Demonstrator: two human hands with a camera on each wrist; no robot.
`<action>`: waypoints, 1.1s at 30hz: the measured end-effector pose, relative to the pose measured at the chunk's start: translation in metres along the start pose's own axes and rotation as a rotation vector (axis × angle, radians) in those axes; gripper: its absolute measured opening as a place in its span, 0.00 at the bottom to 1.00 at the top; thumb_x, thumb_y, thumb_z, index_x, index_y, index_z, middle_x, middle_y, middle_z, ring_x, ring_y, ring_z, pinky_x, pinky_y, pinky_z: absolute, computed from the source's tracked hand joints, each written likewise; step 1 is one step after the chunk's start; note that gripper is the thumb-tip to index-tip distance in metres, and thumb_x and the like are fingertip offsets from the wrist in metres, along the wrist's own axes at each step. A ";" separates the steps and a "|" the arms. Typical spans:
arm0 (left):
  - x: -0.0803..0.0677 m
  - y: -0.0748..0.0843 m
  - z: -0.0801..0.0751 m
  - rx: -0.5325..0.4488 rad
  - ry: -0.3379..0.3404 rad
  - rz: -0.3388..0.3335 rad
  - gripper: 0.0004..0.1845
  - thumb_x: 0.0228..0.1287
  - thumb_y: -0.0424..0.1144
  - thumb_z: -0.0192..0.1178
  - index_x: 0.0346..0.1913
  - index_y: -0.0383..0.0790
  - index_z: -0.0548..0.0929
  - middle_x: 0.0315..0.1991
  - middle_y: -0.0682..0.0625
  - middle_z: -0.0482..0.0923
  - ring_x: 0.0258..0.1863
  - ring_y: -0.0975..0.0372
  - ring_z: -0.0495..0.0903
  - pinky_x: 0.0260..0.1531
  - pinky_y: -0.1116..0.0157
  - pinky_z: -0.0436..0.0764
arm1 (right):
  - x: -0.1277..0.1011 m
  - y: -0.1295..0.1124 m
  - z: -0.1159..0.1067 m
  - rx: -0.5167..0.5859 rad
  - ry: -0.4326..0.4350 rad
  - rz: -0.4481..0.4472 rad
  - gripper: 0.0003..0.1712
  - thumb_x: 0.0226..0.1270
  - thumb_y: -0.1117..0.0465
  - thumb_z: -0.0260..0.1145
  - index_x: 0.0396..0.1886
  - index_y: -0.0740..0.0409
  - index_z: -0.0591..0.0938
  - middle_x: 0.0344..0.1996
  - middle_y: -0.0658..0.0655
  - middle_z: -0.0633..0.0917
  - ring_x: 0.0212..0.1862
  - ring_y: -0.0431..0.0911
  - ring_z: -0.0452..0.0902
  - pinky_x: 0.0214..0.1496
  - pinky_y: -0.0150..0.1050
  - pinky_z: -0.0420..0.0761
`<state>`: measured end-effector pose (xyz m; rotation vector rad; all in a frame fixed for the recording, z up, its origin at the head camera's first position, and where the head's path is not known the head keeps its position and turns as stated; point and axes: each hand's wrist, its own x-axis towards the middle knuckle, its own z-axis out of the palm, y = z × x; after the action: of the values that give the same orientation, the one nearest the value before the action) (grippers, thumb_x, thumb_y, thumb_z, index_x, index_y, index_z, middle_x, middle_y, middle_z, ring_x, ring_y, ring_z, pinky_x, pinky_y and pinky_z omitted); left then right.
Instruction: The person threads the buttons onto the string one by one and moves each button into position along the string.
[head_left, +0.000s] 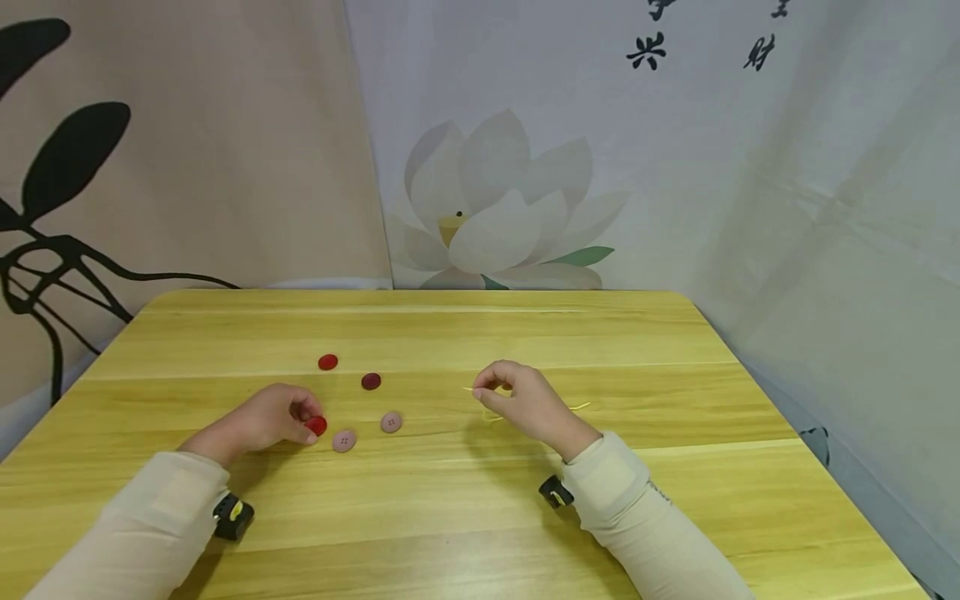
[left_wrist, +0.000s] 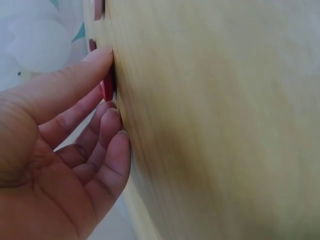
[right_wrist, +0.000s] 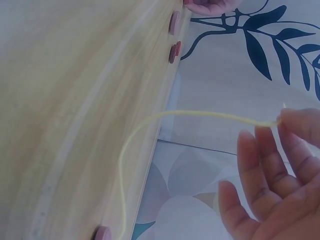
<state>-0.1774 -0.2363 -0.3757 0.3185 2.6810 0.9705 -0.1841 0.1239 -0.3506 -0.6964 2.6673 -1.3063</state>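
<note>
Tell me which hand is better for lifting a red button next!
Probably the left hand: its fingers are curled around a red button, close to the table. The right hand is farther from that button and pinches a yellow string.

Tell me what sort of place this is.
Probably an indoor craft corner, perhaps set up for recording: a wood-grained table, buttons and yellow string, with a wrinkled, lotus-printed backdrop behind.
</note>
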 end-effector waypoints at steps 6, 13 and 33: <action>-0.001 0.004 0.001 0.065 0.015 0.016 0.13 0.51 0.31 0.72 0.38 0.31 0.81 0.33 0.48 0.79 0.33 0.58 0.73 0.35 0.61 0.74 | 0.000 0.002 0.000 0.000 0.000 -0.004 0.05 0.70 0.61 0.62 0.40 0.57 0.83 0.38 0.48 0.82 0.46 0.44 0.77 0.60 0.53 0.71; 0.000 0.005 0.003 0.085 0.030 0.027 0.10 0.52 0.31 0.70 0.36 0.31 0.81 0.30 0.48 0.79 0.29 0.60 0.73 0.29 0.64 0.74 | -0.001 0.002 -0.001 0.009 0.005 0.001 0.06 0.69 0.61 0.63 0.40 0.57 0.83 0.38 0.48 0.82 0.46 0.44 0.77 0.60 0.54 0.71; -0.002 0.012 0.001 0.009 0.121 0.027 0.14 0.58 0.35 0.64 0.43 0.29 0.79 0.34 0.46 0.78 0.33 0.58 0.73 0.27 0.65 0.75 | 0.000 0.000 0.000 0.003 0.009 0.002 0.06 0.70 0.61 0.63 0.40 0.58 0.83 0.38 0.47 0.82 0.45 0.43 0.76 0.59 0.53 0.72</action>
<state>-0.1735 -0.2274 -0.3685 0.3082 2.7969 1.0168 -0.1837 0.1238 -0.3505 -0.6890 2.6716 -1.3160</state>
